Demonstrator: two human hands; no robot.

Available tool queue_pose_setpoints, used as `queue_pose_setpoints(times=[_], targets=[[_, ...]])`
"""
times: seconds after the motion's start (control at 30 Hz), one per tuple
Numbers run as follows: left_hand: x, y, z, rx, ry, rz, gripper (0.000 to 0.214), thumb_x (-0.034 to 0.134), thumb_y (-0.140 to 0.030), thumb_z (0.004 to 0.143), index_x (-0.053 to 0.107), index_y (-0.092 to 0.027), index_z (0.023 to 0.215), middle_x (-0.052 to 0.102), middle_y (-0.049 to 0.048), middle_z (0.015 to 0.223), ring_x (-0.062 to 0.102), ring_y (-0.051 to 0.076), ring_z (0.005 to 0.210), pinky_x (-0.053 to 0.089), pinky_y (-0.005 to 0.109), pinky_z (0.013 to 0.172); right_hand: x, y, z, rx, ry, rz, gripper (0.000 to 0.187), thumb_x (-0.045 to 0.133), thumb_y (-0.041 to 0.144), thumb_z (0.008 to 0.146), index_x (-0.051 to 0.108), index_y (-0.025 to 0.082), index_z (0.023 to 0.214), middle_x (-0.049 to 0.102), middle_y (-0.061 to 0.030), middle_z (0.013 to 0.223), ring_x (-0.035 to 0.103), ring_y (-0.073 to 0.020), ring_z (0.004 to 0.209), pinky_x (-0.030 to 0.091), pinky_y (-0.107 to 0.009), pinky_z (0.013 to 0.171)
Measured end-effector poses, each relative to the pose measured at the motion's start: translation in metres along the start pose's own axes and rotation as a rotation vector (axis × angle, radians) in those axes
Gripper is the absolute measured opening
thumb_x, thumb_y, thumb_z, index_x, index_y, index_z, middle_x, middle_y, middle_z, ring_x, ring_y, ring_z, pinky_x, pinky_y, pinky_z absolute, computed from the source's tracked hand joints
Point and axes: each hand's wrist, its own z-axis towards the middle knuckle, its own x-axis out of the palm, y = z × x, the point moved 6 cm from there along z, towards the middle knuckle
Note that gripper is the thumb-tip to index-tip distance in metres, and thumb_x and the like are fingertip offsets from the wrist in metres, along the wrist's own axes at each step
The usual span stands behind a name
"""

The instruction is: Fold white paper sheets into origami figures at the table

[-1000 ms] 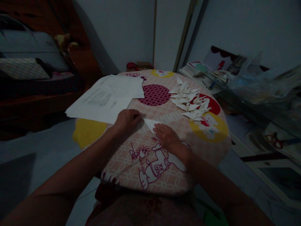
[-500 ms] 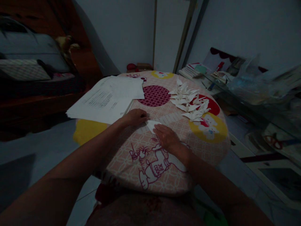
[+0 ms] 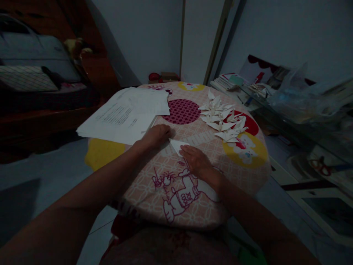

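Observation:
A small piece of white folded paper (image 3: 175, 145) with a pointed left tip lies on the patterned tablecloth (image 3: 149, 187). My right hand (image 3: 196, 160) presses its fingers on the paper's right part, holding it against the table. My left hand (image 3: 157, 134) is closed, its fingers curled just above and left of the paper's tip, seemingly apart from it. Whether something small is inside those fingers is hidden. Beyond my right hand sits a cluster of folded white paper cranes (image 3: 223, 121).
A stack of printed sheets (image 3: 118, 114) covers the table's left side and overhangs its edge. To the right stands a glass-topped cabinet with plastic bags (image 3: 292, 99), papers (image 3: 227, 81) and scissors (image 3: 321, 165). A grey bag (image 3: 41, 55) rests on wooden furniture at the left.
My left hand has shifted slightly up and left, leaving the paper's left tip in plain sight. My right hand stays on the paper almost unmoved.

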Motion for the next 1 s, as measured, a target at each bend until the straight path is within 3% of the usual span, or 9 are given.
queue_pose_setpoints(times=[0.07, 0.13, 0.17, 0.2, 0.27, 0.37, 0.5, 0.8, 1.0], targets=[[-0.007, -0.012, -0.012, 0.03, -0.116, -0.015, 0.033, 0.042, -0.026, 0.099, 0.07, -0.011, 0.093, 0.071, 0.018, 0.101, 0.067, 0.028, 0.096, 0.051, 0.038, 0.084, 0.0, 0.001, 0.001, -0.011, 0.0, -0.013, 0.035, 0.054, 0.012, 0.096, 0.067, 0.015, 0.129, 0.064, -0.0142, 0.14, 0.057, -0.0254, 0.132, 0.046, -0.043, 0.114], [-0.003, -0.033, -0.03, 0.148, -0.098, -0.067, 0.036, 0.038, -0.031, 0.103, 0.07, -0.016, 0.106, 0.072, 0.0122, 0.108, 0.067, 0.024, 0.104, 0.051, 0.036, 0.094, 0.001, 0.001, 0.001, -0.006, 0.001, -0.015, 0.034, 0.052, 0.011, 0.096, 0.068, 0.015, 0.126, 0.067, -0.0144, 0.135, 0.059, -0.0251, 0.129, 0.047, -0.042, 0.112], [0.0, -0.049, -0.041, 0.304, -0.065, -0.16, 0.038, 0.038, -0.035, 0.104, 0.067, -0.017, 0.12, 0.072, 0.0118, 0.117, 0.067, 0.023, 0.11, 0.051, 0.036, 0.097, 0.001, 0.0, 0.001, 0.004, 0.003, -0.007, 0.033, 0.05, 0.011, 0.097, 0.069, 0.014, 0.124, 0.069, -0.0146, 0.131, 0.061, -0.0251, 0.125, 0.048, -0.042, 0.111], [0.005, -0.061, -0.052, 0.425, -0.03, -0.245, 0.043, 0.036, -0.04, 0.105, 0.06, -0.017, 0.133, 0.069, 0.0123, 0.126, 0.065, 0.023, 0.116, 0.051, 0.036, 0.101, 0.001, -0.001, 0.001, 0.013, 0.006, 0.006, 0.033, 0.05, 0.01, 0.097, 0.07, 0.014, 0.122, 0.07, -0.0146, 0.128, 0.062, -0.025, 0.123, 0.049, -0.042, 0.109], [0.016, -0.071, -0.068, 0.52, 0.003, -0.307, 0.059, 0.035, -0.051, 0.104, 0.042, -0.014, 0.15, 0.057, 0.0172, 0.145, 0.057, 0.025, 0.132, 0.047, 0.039, 0.109, 0.001, -0.001, 0.002, 0.016, 0.004, 0.04, 0.033, 0.05, 0.01, 0.095, 0.07, 0.014, 0.121, 0.07, -0.0143, 0.126, 0.062, -0.0249, 0.122, 0.049, -0.041, 0.109], [0.032, -0.062, -0.074, 0.489, 0.0, -0.215, 0.074, 0.027, -0.062, 0.103, 0.03, -0.011, 0.156, 0.042, 0.0217, 0.157, 0.041, 0.031, 0.146, 0.033, 0.05, 0.121, -0.002, 0.001, 0.002, -0.011, -0.009, 0.066, 0.038, 0.051, 0.008, 0.093, 0.067, 0.014, 0.126, 0.068, -0.0146, 0.131, 0.059, -0.0245, 0.128, 0.047, -0.041, 0.113], [0.041, -0.047, -0.074, 0.449, 0.031, -0.056, 0.081, 0.024, -0.067, 0.101, 0.032, -0.008, 0.156, 0.035, 0.0216, 0.161, 0.031, 0.03, 0.152, 0.023, 0.047, 0.126, -0.002, 0.001, 0.001, -0.007, -0.033, 0.025, 0.038, 0.049, 0.011, 0.095, 0.066, 0.015, 0.129, 0.067, -0.0135, 0.135, 0.058, -0.0234, 0.131, 0.046, -0.042, 0.115], [0.023, -0.028, -0.072, 0.326, 0.052, 0.102, 0.081, 0.019, -0.066, 0.102, 0.038, -0.006, 0.154, 0.035, 0.0194, 0.162, 0.034, 0.029, 0.151, 0.024, 0.044, 0.125, 0.001, 0.0, -0.003, 0.011, -0.036, -0.008, 0.033, 0.049, 0.015, 0.099, 0.068, 0.014, 0.125, 0.067, -0.0135, 0.136, 0.059, -0.0228, 0.131, 0.047, -0.041, 0.114], [0.015, -0.011, -0.057, 0.259, 0.022, 0.123, 0.063, 0.028, -0.049, 0.106, 0.045, -0.007, 0.15, 0.042, 0.0192, 0.158, 0.036, 0.031, 0.149, 0.025, 0.049, 0.124, -0.002, 0.001, -0.004, 0.008, -0.038, -0.01, 0.03, 0.051, 0.014, 0.098, 0.07, 0.013, 0.121, 0.068, -0.0145, 0.135, 0.061, -0.0235, 0.13, 0.047, -0.041, 0.114]])
